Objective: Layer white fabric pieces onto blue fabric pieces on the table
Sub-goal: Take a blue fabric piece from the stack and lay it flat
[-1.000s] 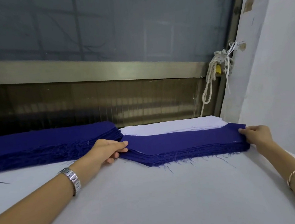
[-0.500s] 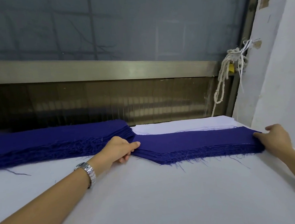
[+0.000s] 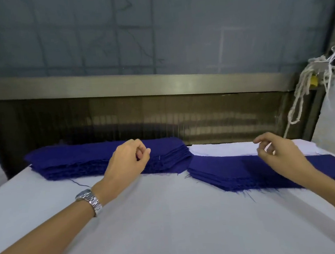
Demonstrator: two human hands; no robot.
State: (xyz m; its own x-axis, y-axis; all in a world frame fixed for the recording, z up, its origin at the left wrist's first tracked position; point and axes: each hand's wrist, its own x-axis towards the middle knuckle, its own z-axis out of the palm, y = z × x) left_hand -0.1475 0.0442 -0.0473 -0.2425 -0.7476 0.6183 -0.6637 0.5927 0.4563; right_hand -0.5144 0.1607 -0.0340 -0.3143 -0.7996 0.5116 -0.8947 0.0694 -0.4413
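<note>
- left hand [image 3: 128,162]: centre frame, fingers curled, nothing held, over left blue stack [image 3: 80,160].
- right hand [image 3: 279,150]: centre right, fingers loosely spread, empty, over right blue stack [image 3: 225,171].
- white fabric pieces [image 3: 221,149]: behind right blue stack, on counter [image 3: 171,227].

Left fingers [image 3: 144,151] over left stack [image 3: 70,161], near its right end. Right fingers [image 3: 261,138] over the line where right stack [image 3: 223,168] meets back pile [image 3: 215,150]. Right stack runs before and to both sides of right fingers, with back pile directly behind it. The two stacks' ends meet between the two sets of fingers. All sit at the far edge of the worktop [image 3: 171,227], with open worktop before both fingers. Rail [image 3: 118,82] behind and above. Rope [image 3: 300,99] hangs right of and above right fingers.
</note>
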